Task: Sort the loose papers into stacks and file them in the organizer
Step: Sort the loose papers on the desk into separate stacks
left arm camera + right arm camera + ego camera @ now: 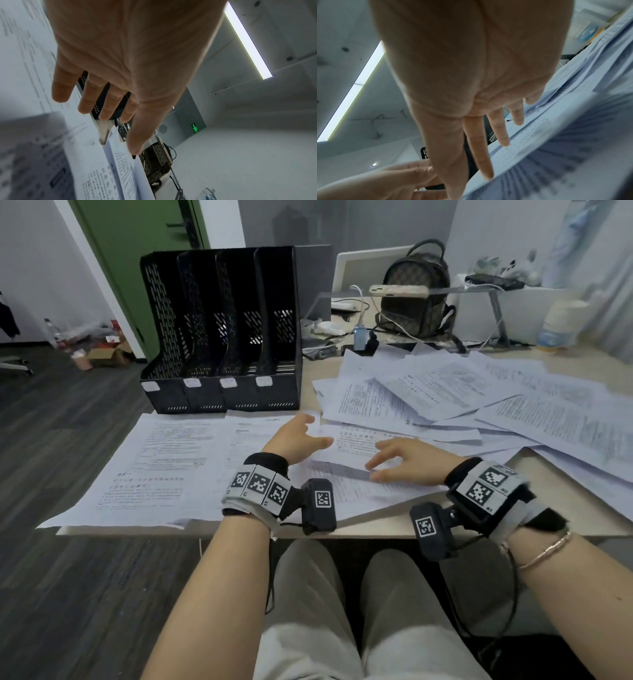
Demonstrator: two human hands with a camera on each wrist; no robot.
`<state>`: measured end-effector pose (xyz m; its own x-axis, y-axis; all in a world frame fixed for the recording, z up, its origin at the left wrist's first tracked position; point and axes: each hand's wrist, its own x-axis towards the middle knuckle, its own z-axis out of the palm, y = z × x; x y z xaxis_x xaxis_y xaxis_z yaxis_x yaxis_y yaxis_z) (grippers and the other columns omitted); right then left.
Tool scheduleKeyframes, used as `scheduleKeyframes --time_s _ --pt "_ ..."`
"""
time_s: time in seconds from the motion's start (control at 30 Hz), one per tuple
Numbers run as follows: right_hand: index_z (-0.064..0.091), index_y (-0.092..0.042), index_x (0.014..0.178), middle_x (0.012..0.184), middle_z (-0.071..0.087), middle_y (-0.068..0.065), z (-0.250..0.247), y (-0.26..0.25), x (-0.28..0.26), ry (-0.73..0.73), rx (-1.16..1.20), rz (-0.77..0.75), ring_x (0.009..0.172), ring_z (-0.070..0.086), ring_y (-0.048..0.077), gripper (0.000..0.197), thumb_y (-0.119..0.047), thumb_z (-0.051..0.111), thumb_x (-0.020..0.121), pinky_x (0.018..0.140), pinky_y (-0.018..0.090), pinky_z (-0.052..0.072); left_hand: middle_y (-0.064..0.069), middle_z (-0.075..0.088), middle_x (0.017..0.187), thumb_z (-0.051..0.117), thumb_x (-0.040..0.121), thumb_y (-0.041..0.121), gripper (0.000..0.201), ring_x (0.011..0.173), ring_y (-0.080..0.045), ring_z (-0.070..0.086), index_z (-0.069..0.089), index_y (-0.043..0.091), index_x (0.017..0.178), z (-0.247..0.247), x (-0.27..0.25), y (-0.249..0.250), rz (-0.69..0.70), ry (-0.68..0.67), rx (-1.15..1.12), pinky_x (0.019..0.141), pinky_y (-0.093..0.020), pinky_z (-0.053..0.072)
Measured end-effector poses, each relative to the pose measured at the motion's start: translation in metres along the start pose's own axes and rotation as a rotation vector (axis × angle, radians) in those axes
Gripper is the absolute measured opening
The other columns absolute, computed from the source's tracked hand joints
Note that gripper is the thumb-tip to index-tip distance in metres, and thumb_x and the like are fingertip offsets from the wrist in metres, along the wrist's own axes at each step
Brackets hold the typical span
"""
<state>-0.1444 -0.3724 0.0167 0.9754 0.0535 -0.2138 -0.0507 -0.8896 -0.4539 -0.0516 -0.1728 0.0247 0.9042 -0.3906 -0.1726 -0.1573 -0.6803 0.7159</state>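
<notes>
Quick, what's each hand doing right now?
Left hand: open, fingers spread, holding nothing.
Right hand: open, straight fingers on the top sheet.

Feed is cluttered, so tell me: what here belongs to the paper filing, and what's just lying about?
Job: loose white printed papers; flat sheets by the desk edge; black perforated four-slot organizer; both hands.
Lying about: brown patterned backpack; phone; cables; plastic bottle.

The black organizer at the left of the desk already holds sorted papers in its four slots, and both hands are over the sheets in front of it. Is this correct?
Not quite. In the head view the organizer has all four slots empty; no papers are filed yet. The rest holds: it stands at the left of the desk, and the left hand and right hand are over the sheets in front.
</notes>
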Motion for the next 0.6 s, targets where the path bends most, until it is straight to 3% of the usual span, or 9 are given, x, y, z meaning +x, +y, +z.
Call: scheduleKeyframes --time_s 0.07,0.17,0.23,0.3,0.37,0.43,0.53,0.6 --pt "0.06 -0.029 0.122 0.15 0.035 -0.003 -0.002 0.004 -0.004 0.012 -0.023 0.009 0.139 0.028 0.012 0.04 -0.042 0.064 0.085 0.117 0.04 0.011 -0.007 0.038 0.146 0.061 0.089 0.034 0.065 0.128 -0.021 0.044 0.032 0.015 0.144 0.005 0.003 0.004 -0.007 -0.002 -0.017 0.092 -0.025 0.033" --pt "0.066 -0.031 0.113 0.142 0.045 -0.007 -0.007 0.007 -0.012 0.043 0.117 -0.059 0.129 0.038 0.004 0.029 -0.035 0.067 0.084 0.102 0.02 0.022 -0.008 0.039 0.146 0.059 0.091 0.033 0.062 0.129 -0.023 0.043 0.033 0.012 0.143 0.007 0.007 0.006 -0.041 0.011 -0.018 0.096 -0.028 0.034" --pt "0.067 -0.031 0.111 0.144 0.043 -0.008 -0.008 0.009 -0.014 0.013 0.114 -0.054 0.132 0.037 0.006 0.028 -0.036 0.067 0.083 0.101 0.021 0.022 -0.01 0.04 0.145 0.058 0.091 0.032 0.061 0.127 -0.025 0.045 0.033 0.01 0.142 0.009 0.01 0.006 -0.077 0.016 -0.007 0.101 -0.031 0.037" --pt "0.061 -0.025 0.124 0.145 0.043 -0.007 -0.006 0.013 -0.013 0.0 0.078 -0.023 0.132 0.039 0.01 0.04 -0.037 0.064 0.086 0.101 0.021 0.024 -0.012 0.043 0.142 0.058 0.091 0.031 0.061 0.121 -0.028 0.05 0.033 0.008 0.142 0.01 0.013 0.007 -0.106 0.018 -0.016 0.102 -0.037 0.042" --pt "0.056 -0.019 0.13 0.141 0.048 -0.004 -0.007 0.016 -0.014 0.059 0.129 0.002 0.129 0.043 0.01 0.045 -0.034 0.062 0.088 0.1 0.02 0.027 -0.015 0.051 0.132 0.056 0.092 0.025 0.057 0.109 -0.028 0.058 0.033 0.006 0.141 0.012 0.016 0.008 -0.125 0.002 -0.09 0.09 -0.037 0.051" --pt "0.06 -0.017 0.125 0.135 0.054 -0.005 -0.01 0.018 -0.018 0.112 0.193 -0.006 0.126 0.046 0.008 0.04 -0.032 0.062 0.088 0.099 0.018 0.028 -0.016 0.058 0.118 0.051 0.092 0.012 0.051 0.093 -0.027 0.064 0.034 0.007 0.14 0.013 0.017 0.012 -0.135 -0.036 -0.205 0.076 -0.033 0.055" --pt "0.068 -0.019 0.112 0.127 0.06 -0.008 -0.012 0.021 -0.022 0.09 0.215 -0.023 0.121 0.049 0.003 0.029 -0.032 0.064 0.087 0.101 0.019 0.028 -0.013 0.06 0.101 0.044 0.09 0.002 0.043 0.083 -0.027 0.066 0.04 0.011 0.132 0.014 0.018 0.017 -0.128 -0.074 -0.294 0.07 -0.033 0.057" --pt "0.07 -0.023 0.105 0.123 0.062 -0.011 -0.01 0.023 -0.024 0.071 0.227 -0.027 0.118 0.051 0.001 0.022 -0.034 0.064 0.086 0.103 0.02 0.031 -0.013 0.059 0.105 0.044 0.09 0.0 0.036 0.083 -0.027 0.068 0.048 0.009 0.124 0.017 0.018 0.018 -0.128 -0.097 -0.308 0.067 -0.032 0.058"
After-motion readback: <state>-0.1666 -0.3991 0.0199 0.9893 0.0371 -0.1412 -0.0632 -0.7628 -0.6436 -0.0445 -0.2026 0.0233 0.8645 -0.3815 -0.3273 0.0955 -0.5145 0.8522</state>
